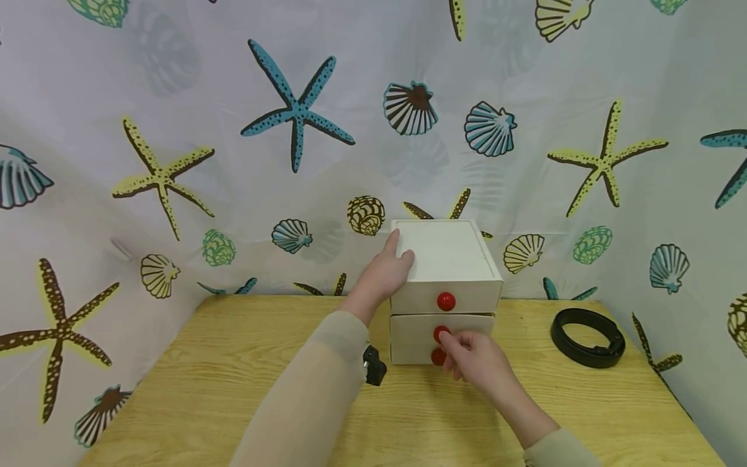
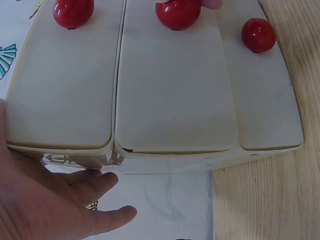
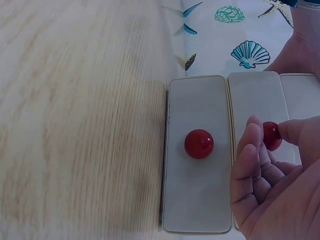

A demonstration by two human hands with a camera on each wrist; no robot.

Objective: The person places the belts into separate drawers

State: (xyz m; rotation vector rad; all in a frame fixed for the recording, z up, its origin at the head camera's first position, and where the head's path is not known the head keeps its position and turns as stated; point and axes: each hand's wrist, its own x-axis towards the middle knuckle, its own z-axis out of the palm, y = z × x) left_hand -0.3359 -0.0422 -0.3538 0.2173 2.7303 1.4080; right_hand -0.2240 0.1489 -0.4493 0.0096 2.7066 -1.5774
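Observation:
A small white cabinet (image 1: 446, 250) holds three stacked drawers, each with a round red knob. My right hand (image 1: 478, 360) pinches the middle knob (image 3: 272, 136) between thumb and fingers. The middle drawer (image 2: 172, 95) stands slightly forward of the others. Above it is the top knob (image 1: 446, 301); the bottom knob (image 3: 199, 144) sits below, beside my right fingers. At the cabinet's upper left edge rests my left hand (image 1: 388, 269), its fingers extended along the side and top. The drawers' insides are hidden.
A coiled black belt (image 1: 586, 337) lies on the wooden table (image 1: 245, 376), right of the cabinet. Behind and beside the table hangs a white cloth (image 1: 362, 168) printed with starfish and shells, close to the cabinet's back.

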